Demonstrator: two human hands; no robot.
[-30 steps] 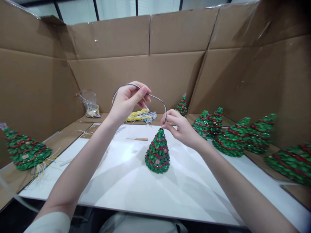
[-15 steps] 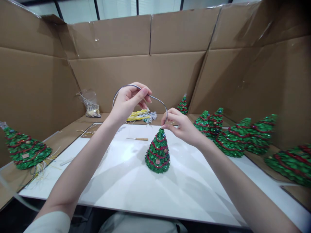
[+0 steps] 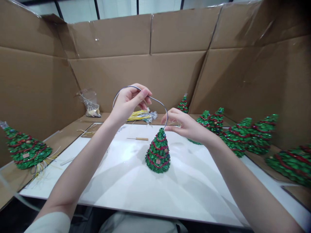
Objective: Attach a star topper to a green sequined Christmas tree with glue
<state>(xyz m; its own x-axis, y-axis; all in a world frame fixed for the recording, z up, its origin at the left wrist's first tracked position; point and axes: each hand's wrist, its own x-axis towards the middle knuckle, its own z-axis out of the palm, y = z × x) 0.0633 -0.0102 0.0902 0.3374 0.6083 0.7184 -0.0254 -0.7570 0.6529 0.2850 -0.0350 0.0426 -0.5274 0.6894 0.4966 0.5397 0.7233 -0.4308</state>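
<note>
Now, middle tree [image 3: 157,154]: upright on the white table [image 3: 136,191], in the same spot as a second ago.
Wire [image 3: 160,102]: arching above the tree, coming down to its tip.
Left hand [image 3: 133,97]: raised above and left of the tree, pinching the wire between thumb and fingers, nearly unmoved.
Right hand [image 3: 183,125]: just right of the tree's tip, thumb and fingers wider apart than before; whether they grip the wire, cannot tell.
</note>
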